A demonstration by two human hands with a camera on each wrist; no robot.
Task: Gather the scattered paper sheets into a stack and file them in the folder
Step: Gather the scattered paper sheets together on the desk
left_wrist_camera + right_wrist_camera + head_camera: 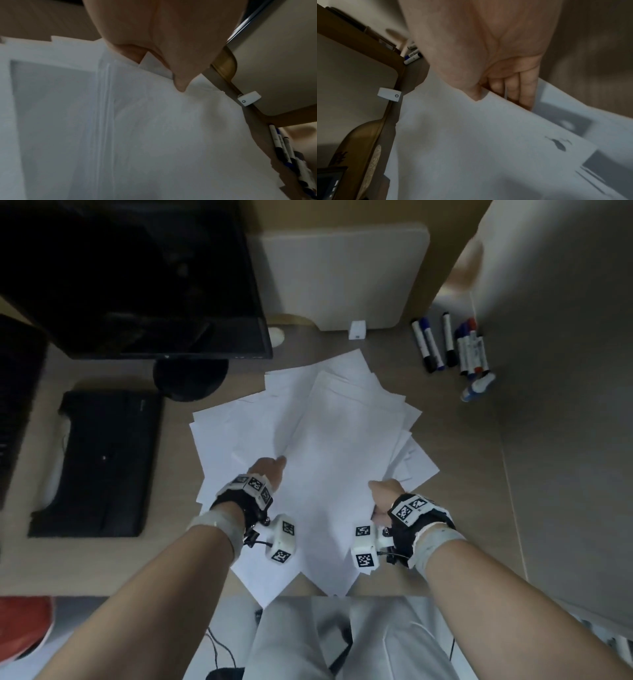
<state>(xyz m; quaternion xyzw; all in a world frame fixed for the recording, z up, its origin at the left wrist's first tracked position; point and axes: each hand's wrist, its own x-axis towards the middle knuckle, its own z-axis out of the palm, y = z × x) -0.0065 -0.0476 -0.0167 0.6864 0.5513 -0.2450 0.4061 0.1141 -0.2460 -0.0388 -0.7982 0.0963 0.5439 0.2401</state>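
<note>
We are gripping the loose paper sheets at the desk centre, our left hand pinching their left edge, our right hand clasping the right edge, thumb above and fingers beneath. They are lying fanned and unsquared, so we are judging gathering only half done; no folder is showing, so filing is remaining.

Both hands, left and right, pinch with thumbs on top.

This is an office workstation. A dark monitor and black keyboard sit on the wooden surface. Whiteboard markers lie beside a partition panel.
</note>
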